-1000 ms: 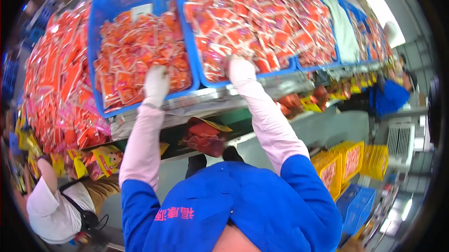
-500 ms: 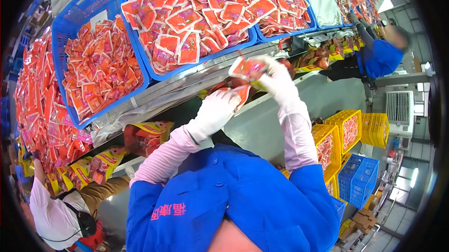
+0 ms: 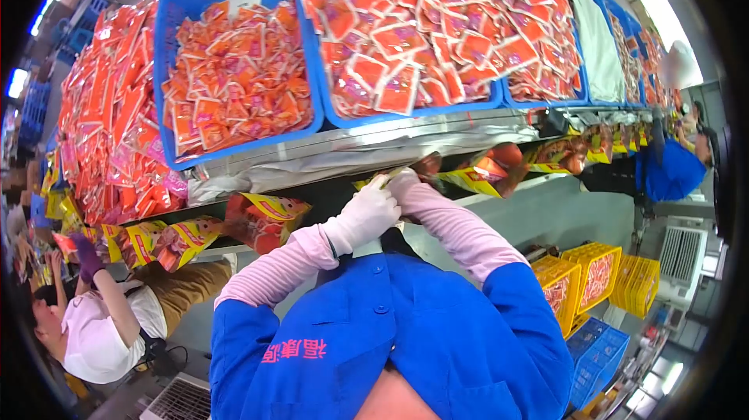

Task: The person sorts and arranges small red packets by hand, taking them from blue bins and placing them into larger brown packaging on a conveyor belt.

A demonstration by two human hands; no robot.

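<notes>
My left hand, in a white glove, is closed with its curled fingertips at the edge of a yellow-edged bag. Against its fingertips lies my right hand, also gloved in white and closed, bent inward at the same bag; what it holds is hidden. Most of this bag is covered by my hands. Just right of them, a yellow and red printed bag stands on the dark conveyor. Left of my wrists stands another such bag.
Beyond the conveyor, blue crates hold heaps of small red packets. More red packets are piled at far left. A co-worker in white works at left, another in blue at right. Yellow crates stand behind right.
Both hands have come together at the bag; the red packets they held are no longer visible. My view has shifted left, and the left co-worker now raises a gloved hand with a red packet.
</notes>
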